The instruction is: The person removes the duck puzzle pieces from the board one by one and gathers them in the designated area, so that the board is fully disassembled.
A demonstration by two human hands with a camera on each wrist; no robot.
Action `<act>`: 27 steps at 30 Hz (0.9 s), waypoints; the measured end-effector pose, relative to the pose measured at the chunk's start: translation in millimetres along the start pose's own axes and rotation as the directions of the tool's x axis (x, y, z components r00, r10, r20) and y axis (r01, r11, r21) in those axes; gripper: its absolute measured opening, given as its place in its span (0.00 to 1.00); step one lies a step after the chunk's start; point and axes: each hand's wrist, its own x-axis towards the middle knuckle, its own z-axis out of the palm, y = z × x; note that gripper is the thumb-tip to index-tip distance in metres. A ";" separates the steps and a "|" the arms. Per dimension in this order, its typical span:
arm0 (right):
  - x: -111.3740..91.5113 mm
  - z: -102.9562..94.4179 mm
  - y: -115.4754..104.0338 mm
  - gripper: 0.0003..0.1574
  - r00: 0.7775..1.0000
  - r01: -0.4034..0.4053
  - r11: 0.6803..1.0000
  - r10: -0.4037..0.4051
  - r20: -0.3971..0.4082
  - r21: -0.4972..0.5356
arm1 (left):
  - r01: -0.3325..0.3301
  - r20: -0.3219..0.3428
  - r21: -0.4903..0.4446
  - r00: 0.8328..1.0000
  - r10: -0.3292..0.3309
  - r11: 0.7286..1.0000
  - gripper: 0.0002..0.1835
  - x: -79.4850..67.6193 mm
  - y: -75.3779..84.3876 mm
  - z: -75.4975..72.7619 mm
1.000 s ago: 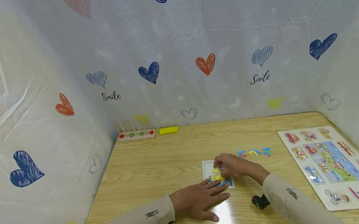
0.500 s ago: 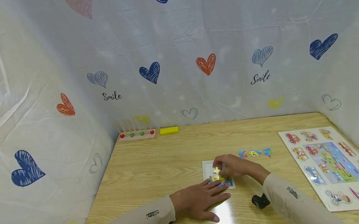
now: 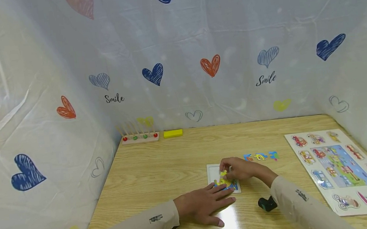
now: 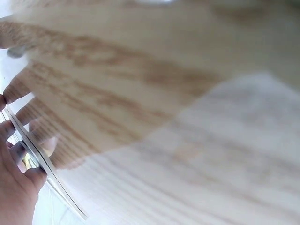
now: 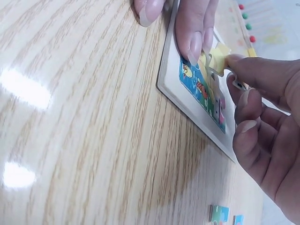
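Head view puts the puzzle tray (image 3: pixel 212 171) on the wooden table (image 3: pixel 162 167), with much of its picture hidden under both hands. The left hand (image 3: pixel 208 206) lies palm down with its fingers straight and spread, their tips over the tray's near part; whatever is printed beneath them cannot be read. The right hand (image 3: pixel 240 169) comes in from the other side, thumb and index finger pinching a yellow piece (image 5: pixel 219 59), its remaining fingers curled loosely beside it. That piece is partly covered by the thumb, and whether its lower edge meets the tray is hard to tell. Near the fingertips, the right wrist view shows a blue strip of the picture with a duck and an orange figure.

Beyond the right hand, three loose pieces (image 3: pixel 260 156) lie in a row; their designs are too small to name. The right wrist view catches only two of them, one cut by the bottom edge. The left wrist view is mostly blurred wood grain and glare, with fingers and a tray edge crowded at its left side; whose fingers each are is unclear.

A black object (image 3: pixel 268 204) is partly hidden by the right sleeve (image 3: pixel 304 202). The large puzzle board (image 3: pixel 311 168) runs out of frame at its lower right corner. At the back, a peg rack (image 3: pixel 140 139) with red and green beads stands beside a yellow block (image 3: pixel 173 133); its thin pegs fade into the printed sheet (image 3: pixel 177 38).
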 end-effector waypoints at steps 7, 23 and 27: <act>-1.5 -2.9 -1.1 0.02 0.998 0.042 0.999 -0.043 0.049 0.020 | -0.009 -0.027 0.005 1.000 0.009 1.000 0.41 -1.7 -0.4 0.2; -8.6 -8.1 -1.5 0.07 1.000 0.025 0.993 -0.024 -0.010 0.113 | -0.014 -0.015 0.001 1.000 0.014 1.000 0.41 -2.5 -0.7 -2.5; -12.2 -10.0 -0.3 0.13 0.999 0.034 0.997 -0.032 -0.028 0.068 | -0.014 -0.017 0.003 1.000 0.014 1.000 0.41 -2.3 -0.2 -2.5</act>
